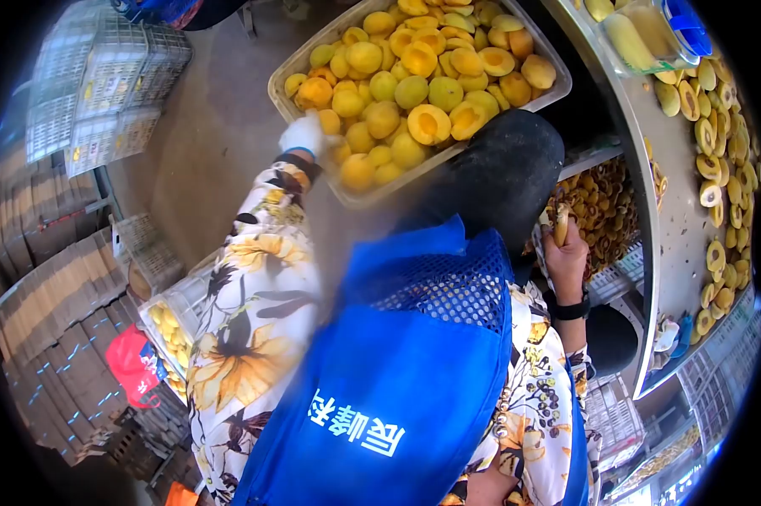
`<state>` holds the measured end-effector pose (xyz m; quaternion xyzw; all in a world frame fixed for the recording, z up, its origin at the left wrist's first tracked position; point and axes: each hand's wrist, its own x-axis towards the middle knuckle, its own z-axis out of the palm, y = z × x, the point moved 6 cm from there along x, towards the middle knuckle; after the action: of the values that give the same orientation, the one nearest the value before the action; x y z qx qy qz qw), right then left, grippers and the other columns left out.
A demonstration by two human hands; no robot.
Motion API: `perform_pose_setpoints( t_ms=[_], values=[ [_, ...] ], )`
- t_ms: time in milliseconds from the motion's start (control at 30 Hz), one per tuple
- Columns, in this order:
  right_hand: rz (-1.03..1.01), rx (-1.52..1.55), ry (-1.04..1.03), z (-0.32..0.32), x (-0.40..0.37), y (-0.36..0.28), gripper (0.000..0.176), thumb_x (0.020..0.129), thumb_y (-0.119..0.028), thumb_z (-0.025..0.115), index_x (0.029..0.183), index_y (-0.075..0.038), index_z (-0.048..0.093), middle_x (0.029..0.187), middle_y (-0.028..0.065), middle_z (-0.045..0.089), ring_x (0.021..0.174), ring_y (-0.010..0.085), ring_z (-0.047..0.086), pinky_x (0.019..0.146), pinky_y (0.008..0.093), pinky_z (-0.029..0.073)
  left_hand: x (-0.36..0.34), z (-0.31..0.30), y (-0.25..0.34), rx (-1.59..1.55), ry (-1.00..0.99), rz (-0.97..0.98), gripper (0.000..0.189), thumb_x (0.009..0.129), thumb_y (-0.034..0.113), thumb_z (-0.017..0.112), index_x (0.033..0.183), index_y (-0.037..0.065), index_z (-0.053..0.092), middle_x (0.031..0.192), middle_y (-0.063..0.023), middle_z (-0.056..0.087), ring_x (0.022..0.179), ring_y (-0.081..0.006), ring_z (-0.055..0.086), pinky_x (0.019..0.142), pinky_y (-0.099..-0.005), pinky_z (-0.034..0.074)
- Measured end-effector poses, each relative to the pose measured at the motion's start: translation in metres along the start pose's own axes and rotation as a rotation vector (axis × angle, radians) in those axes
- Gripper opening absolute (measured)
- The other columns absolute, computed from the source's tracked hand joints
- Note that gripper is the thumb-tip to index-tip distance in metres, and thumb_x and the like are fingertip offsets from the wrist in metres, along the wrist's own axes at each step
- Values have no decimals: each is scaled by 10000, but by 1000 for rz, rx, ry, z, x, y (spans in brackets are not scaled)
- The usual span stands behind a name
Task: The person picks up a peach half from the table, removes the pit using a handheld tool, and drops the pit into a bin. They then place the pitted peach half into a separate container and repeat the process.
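Observation:
My left hand (303,135), in a white glove, is at the left rim of a plastic crate (355,201) full of yellow-orange fruit (410,91), some whole and some cut in half. Its fingers are blurred, and whether they hold anything is unclear. To the right of my dark-clothed knee, my bare right hand (567,253) has its fingers closed round a slim tan object (562,224), perhaps a handle. Beyond that hand lies a container of brownish fruit pieces (604,202), partly below the table edge.
Halved fruit (711,160) lies along a metal table (667,228) at the right, with a clear tub (637,38) at its top. Stacked crates (115,84) and flattened cardboard (60,312) are at the left. A person in a red cap (134,363) is at lower left.

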<state>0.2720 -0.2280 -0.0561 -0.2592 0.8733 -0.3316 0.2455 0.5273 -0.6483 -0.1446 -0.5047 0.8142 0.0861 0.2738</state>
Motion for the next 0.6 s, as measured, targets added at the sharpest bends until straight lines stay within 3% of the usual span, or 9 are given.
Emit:
perform_pose_setpoints(
  t_ms=[33,133,233,433,600],
  values=[
    [6,-12,-14,1,1,-1,265,804,-98,622,1060,-34,593,777,180,629,705,297,650,653,332,502,-1,-5,5,16,-35,-79,667,652,482,738,1106,25,566,998,-186,649,919,-319,639,772,-429,511],
    [-3,-37,10,-3,2,-4,265,801,-103,623,1055,-34,593,774,181,627,705,303,650,645,341,503,-6,-18,18,210,8,-74,636,657,484,743,1089,44,583,983,-162,661,912,-285,652,728,-421,528],
    [15,-15,16,-5,2,-11,267,799,-108,624,1053,-31,592,769,181,626,700,305,647,644,346,505,-5,-5,10,153,93,-54,559,676,439,744,1052,51,603,955,-142,671,880,-273,664,693,-411,538],
    [-7,-53,12,-1,2,-9,270,810,-122,625,1064,-38,589,770,182,629,706,313,647,658,340,508,-1,14,5,36,98,5,273,786,258,628,960,48,642,899,-159,673,846,-333,657,706,-439,527],
    [-73,-23,67,-2,7,-15,285,809,-137,638,1071,-35,588,774,189,632,702,309,649,656,342,510,11,0,4,-7,35,38,264,772,278,625,916,66,684,918,-176,668,868,-346,644,723,-440,517]
  ],
)
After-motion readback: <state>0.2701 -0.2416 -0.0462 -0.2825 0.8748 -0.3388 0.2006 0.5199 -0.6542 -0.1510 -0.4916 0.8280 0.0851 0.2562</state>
